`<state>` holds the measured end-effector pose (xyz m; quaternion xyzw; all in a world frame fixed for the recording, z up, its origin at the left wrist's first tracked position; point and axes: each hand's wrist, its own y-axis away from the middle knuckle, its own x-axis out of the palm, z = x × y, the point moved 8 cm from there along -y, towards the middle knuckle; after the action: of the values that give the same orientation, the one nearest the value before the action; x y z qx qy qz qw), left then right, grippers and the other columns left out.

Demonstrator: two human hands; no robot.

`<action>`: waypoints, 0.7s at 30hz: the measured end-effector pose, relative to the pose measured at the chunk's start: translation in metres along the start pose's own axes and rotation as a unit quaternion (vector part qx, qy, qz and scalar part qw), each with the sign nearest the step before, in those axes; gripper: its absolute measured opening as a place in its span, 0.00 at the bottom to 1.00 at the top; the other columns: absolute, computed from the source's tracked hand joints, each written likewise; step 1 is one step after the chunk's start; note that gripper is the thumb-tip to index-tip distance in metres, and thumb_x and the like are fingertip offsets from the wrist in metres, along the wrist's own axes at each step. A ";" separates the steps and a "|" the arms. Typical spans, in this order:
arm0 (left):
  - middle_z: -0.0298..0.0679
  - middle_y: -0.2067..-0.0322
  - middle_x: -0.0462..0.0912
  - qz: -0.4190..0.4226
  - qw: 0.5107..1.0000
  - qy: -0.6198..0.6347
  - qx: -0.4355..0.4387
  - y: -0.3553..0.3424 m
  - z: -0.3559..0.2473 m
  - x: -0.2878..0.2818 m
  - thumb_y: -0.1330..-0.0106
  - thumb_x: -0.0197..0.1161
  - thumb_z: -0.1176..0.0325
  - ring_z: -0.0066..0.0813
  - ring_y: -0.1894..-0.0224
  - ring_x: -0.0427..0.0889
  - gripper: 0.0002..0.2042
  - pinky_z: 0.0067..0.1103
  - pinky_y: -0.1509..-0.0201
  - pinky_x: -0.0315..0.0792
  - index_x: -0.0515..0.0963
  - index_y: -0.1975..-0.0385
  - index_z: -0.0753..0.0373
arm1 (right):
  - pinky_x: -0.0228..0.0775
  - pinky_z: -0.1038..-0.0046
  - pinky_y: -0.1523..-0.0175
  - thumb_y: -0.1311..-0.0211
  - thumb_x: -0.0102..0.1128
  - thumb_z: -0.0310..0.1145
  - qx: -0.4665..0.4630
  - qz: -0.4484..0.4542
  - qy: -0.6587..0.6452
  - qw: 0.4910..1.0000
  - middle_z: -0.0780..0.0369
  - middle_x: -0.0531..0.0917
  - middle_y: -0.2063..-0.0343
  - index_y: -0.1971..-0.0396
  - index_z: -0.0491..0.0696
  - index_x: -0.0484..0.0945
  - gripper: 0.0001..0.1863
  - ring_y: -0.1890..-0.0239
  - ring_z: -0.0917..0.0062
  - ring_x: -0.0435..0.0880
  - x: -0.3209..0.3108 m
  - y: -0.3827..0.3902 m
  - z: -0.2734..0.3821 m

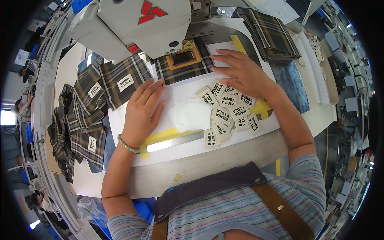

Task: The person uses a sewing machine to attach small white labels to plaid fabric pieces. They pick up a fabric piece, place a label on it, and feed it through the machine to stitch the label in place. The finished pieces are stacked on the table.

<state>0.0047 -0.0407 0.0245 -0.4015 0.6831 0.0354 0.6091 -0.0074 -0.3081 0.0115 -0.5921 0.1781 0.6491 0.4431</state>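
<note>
A dark plaid fabric piece [168, 76] lies under the head of a white sewing machine [148, 24], beneath a yellow-brown rectangular clamp frame [195, 63]. My right hand [246, 76] rests at the fabric's right end, fingers stretched out and slightly apart. On the other side, my left hand [142, 110] lies with fingers extended and thumb apart, its fingertips by the piece's left edge. Neither hand grips anything. Between them are loose cream fabric labels [229, 100] with dark print, in a heap, and a stack of thin white squares [192, 115].
Plaid pieces with labels on them [110, 80] lie loosely piled at the left and hang toward the table's edge. A neat stack of plaid pieces [274, 36] stands at the back right. Yellow tape [166, 135] marks the white work surface. Other people are in the far left background.
</note>
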 end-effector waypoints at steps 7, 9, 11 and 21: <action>0.43 0.42 0.88 0.024 1.000 -0.002 0.007 0.003 0.004 0.004 0.37 0.72 0.77 0.51 0.34 0.81 0.21 0.39 0.31 0.77 0.83 0.43 0.65 | 0.65 0.57 0.22 0.26 0.67 0.45 -0.008 -0.029 -0.023 0.999 0.60 0.83 0.33 0.45 0.45 0.89 0.21 0.24 0.62 0.70 0.001 0.002 -0.005; 0.43 0.42 0.88 0.025 1.000 0.001 0.008 0.002 0.002 0.005 0.38 0.72 0.78 0.51 0.34 0.81 0.21 0.39 0.32 0.77 0.83 0.43 0.65 | 0.66 0.57 0.24 0.26 0.67 0.45 -0.010 -0.033 -0.028 0.999 0.60 0.83 0.34 0.46 0.44 0.90 0.21 0.25 0.61 0.71 0.000 0.002 -0.005; 0.43 0.43 0.88 0.026 1.000 0.005 0.005 0.001 0.003 0.004 0.38 0.72 0.79 0.51 0.34 0.81 0.21 0.39 0.32 0.77 0.83 0.43 0.66 | 0.68 0.58 0.24 0.26 0.67 0.45 -0.008 -0.035 -0.032 0.999 0.60 0.84 0.35 0.46 0.44 0.90 0.20 0.25 0.61 0.72 -0.001 0.003 -0.005; 0.45 0.44 0.88 0.016 1.000 0.012 0.009 0.007 0.007 0.007 0.36 0.71 0.78 0.50 0.36 0.82 0.19 0.38 0.33 0.77 0.83 0.44 0.67 | 0.74 0.63 0.29 0.27 0.68 0.33 0.021 -0.111 -0.039 0.993 0.61 0.88 0.40 0.48 0.47 0.91 0.13 0.33 0.63 0.81 -0.065 -0.004 0.011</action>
<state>0.0064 -0.0359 0.0142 -0.3858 0.6969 0.0342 0.6036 -0.0169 -0.3216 0.0749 -0.5730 0.1074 0.6150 0.5310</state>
